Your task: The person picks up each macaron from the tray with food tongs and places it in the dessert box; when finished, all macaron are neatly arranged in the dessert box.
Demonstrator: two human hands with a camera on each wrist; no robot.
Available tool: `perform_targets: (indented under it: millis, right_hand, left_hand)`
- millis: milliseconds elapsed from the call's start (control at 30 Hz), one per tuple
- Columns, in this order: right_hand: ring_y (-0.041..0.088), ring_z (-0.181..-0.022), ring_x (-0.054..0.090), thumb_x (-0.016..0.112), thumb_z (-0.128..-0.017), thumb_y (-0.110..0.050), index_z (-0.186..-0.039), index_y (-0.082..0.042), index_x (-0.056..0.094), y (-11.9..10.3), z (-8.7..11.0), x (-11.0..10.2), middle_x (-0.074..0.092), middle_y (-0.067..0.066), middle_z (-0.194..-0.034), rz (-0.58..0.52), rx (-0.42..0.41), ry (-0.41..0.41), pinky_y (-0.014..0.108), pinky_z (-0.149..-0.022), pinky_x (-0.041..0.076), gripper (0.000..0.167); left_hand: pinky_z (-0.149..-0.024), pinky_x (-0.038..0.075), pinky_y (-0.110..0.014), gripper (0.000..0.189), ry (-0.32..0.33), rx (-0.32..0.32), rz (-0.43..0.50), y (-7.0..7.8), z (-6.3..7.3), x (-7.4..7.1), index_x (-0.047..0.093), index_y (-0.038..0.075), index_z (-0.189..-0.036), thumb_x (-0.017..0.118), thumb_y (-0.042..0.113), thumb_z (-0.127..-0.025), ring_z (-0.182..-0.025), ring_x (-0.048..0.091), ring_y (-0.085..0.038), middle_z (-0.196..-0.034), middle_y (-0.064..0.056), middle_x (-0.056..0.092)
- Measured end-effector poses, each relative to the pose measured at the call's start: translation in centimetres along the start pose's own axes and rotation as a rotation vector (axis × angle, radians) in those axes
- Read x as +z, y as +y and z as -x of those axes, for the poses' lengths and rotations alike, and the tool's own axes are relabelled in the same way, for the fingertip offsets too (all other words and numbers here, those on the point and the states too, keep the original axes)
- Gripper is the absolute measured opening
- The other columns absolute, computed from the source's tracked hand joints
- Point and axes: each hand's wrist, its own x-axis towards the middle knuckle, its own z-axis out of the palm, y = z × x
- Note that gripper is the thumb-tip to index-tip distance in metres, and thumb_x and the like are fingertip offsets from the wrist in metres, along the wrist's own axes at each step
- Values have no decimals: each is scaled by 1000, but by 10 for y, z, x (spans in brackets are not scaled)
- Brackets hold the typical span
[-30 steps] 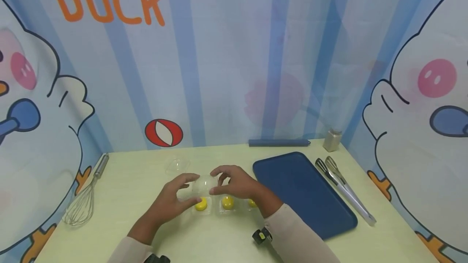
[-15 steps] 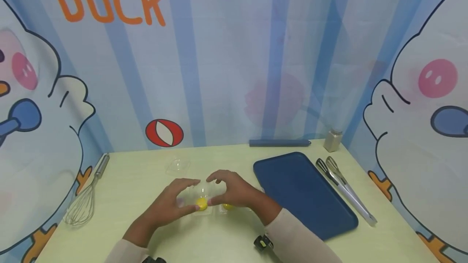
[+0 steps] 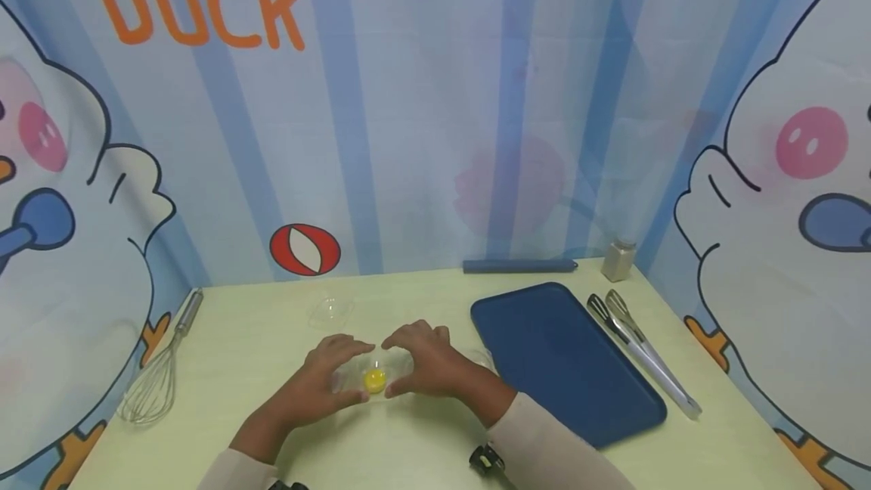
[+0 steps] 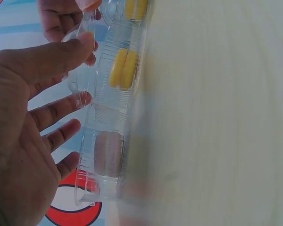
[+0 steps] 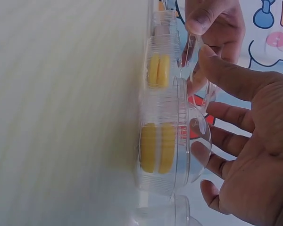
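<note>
Between thumb and fingertips, my left hand (image 3: 316, 384) and right hand (image 3: 432, 365) pinch opposite sides of a clear domed plastic lid (image 4: 80, 77). The lid is right over a small clear ribbed box holding a yellow macaron (image 3: 375, 379), close above its rim. Beside it, on the right hand's side, another yellow macaron (image 5: 158, 148) sits in a box with its domed lid on. On the left hand's side, the left wrist view shows a pinkish macaron (image 4: 108, 153) in a box of the same kind. My right hand hides the right-hand boxes in the head view.
A spare clear lid (image 3: 331, 308) lies behind my left hand. To the right are a blue tray (image 3: 568, 365) and metal tongs (image 3: 643, 354). A whisk (image 3: 159, 361) lies far left. Along the back are a blue bar (image 3: 519, 267) and a shaker (image 3: 618, 260).
Both hands have brought the domed lid down and toward me, from behind the boxes to over the yellow macaron's box. My right hand now covers the macarons to the right.
</note>
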Motion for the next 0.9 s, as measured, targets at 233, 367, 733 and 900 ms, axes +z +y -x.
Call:
perform_targets:
  millis: [233, 367, 733, 900]
  right_hand:
    - [27, -141, 52, 94, -87, -38, -144, -15, 69, 3, 2, 5, 67, 3, -149, 14, -7, 2, 60, -109, 32, 66]
    - [26, -143, 51, 94, -88, -40, -144, -17, 68, 3, 2, 8, 67, 1, -149, 41, -2, -4, 61, -112, 32, 67]
    - [24, -139, 53, 94, -87, -42, -142, -17, 70, 2, 1, 11, 69, -1, -145, 80, 0, 13, 54, -108, 32, 65]
    - [23, -139, 52, 94, -87, -40, -142, -17, 70, 3, 1, 13, 69, -1, -145, 71, 13, 6, 56, -110, 31, 64]
  left_hand:
    - [-120, 31, -84, 68, -16, -34, -19, -1, 1, 3, 65, 19, -149, 92, 35, -89, -155, 41, -44, -151, -3, 67]
    - [-120, 29, -85, 67, -21, -38, -34, 0, 2, 2, 66, 18, -148, 93, 32, -88, -155, 42, -44, -150, -3, 67]
    - [-120, 27, -84, 67, -25, -17, -38, -5, 1, 3, 65, 17, -149, 92, 27, -88, -156, 42, -46, -151, -5, 67]
    - [-120, 27, -83, 67, -26, -19, -35, -5, 2, 4, 65, 16, -149, 92, 27, -89, -155, 41, -47, -150, -6, 67]
